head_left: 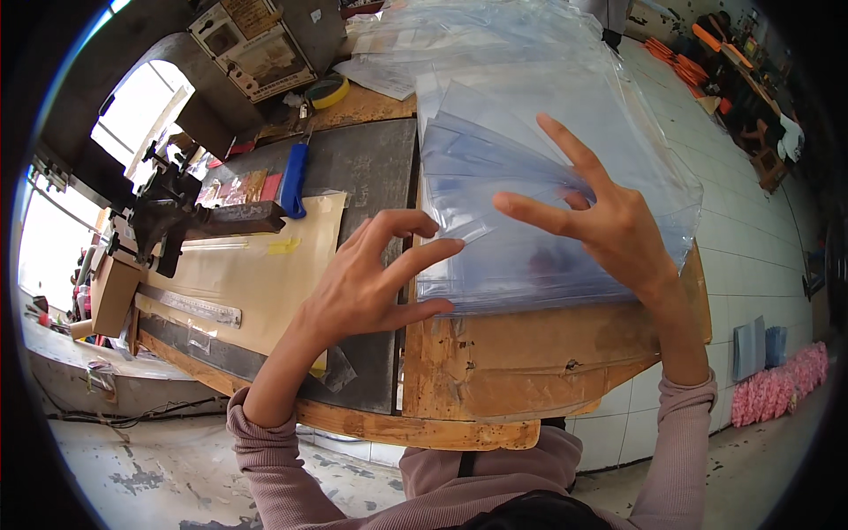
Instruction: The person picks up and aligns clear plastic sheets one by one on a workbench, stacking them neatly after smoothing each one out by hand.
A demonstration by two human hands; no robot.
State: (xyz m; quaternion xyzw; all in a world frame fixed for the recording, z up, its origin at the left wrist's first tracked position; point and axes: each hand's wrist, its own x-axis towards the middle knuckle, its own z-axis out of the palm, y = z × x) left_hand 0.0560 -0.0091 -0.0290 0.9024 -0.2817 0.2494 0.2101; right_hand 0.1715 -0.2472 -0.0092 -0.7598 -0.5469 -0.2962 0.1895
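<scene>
– Tips for clear plastic sheets (pixel 503 163) fanned out on the counter (pixel 459 393)?
– With left hand (pixel 358 283) and right hand (pixel 618 230) both spread wide, maybe nudge edges flush, no dragging. Probably scratches easily tbh.

Most fingers of the bare right hand (pixel 623 234) are hidden behind it; its grip on the fanned stack of clear bluish plastic sheets (pixel 503 274) cannot be determined. The ribbed mauve sleeves (pixel 274 464) are cut off below, as is the heap of crumpled transparent sheeting (pixel 495 26) above. Lettering on the pale metal control panel (pixel 252 49) and individual pieces in the fluffy pink pile (pixel 779 386) are too small to resolve.
</scene>
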